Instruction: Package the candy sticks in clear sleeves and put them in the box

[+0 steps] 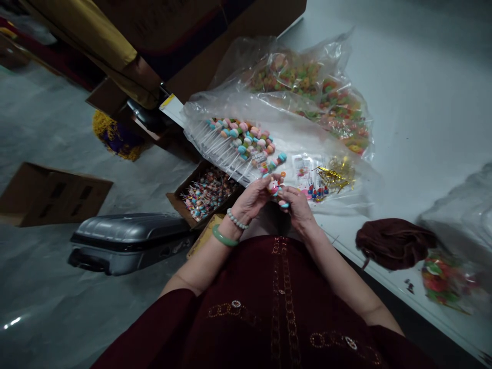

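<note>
My left hand (254, 197) and my right hand (299, 206) meet at the table's near edge, fingers pinched around a small candy lollipop (274, 187) with pink and blue parts. My fingers hide much of it. Just beyond, several macaron-shaped candy lollipops (246, 134) on white sticks lie in a row on a clear plastic sheet, sticks pointing left. Right of them is a printed clear wrapper (302, 170). A bunch of gold twist ties (336, 175) lies farther right, beside small red-and-blue pieces (318, 192).
Large clear bags (303, 82) of colourful candies lie at the back. Left and below the table edge stands a carton (207, 192) full of wrapped lollipops, near a grey suitcase (130, 238). A dark red cloth bag (394, 242) sits at right. Another person's arm (115, 51) shows upper left.
</note>
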`<move>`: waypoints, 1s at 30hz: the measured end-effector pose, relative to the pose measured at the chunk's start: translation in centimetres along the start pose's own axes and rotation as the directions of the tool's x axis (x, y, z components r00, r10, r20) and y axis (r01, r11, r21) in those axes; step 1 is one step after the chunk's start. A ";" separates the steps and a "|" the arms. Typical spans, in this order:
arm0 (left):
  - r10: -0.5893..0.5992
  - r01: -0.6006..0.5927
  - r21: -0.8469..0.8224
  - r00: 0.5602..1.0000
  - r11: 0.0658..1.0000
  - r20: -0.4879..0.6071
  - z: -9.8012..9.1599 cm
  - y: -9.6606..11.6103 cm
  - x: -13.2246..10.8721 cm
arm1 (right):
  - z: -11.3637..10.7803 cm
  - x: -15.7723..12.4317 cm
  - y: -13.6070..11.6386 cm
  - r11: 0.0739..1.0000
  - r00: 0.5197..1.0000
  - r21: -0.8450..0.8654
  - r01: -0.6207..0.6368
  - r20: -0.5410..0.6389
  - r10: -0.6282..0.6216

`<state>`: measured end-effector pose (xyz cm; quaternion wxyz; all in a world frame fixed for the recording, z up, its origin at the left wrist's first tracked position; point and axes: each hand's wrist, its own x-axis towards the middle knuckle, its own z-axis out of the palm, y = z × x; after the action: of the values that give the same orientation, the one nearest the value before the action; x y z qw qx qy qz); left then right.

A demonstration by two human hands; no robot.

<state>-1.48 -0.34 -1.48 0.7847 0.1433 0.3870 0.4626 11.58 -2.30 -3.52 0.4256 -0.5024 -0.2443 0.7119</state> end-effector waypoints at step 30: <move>0.167 -0.171 -0.054 0.984 0.984 -0.066 2.9 -0.4 -0.3 | 1.0 -1.1 0.1 0.995 1.000 0.096 -0.022 0.011 0.021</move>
<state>0.81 -0.45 0.31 0.7344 0.1382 0.3833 0.5428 10.72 -3.19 -2.71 0.4402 -0.4806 -0.2064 0.7298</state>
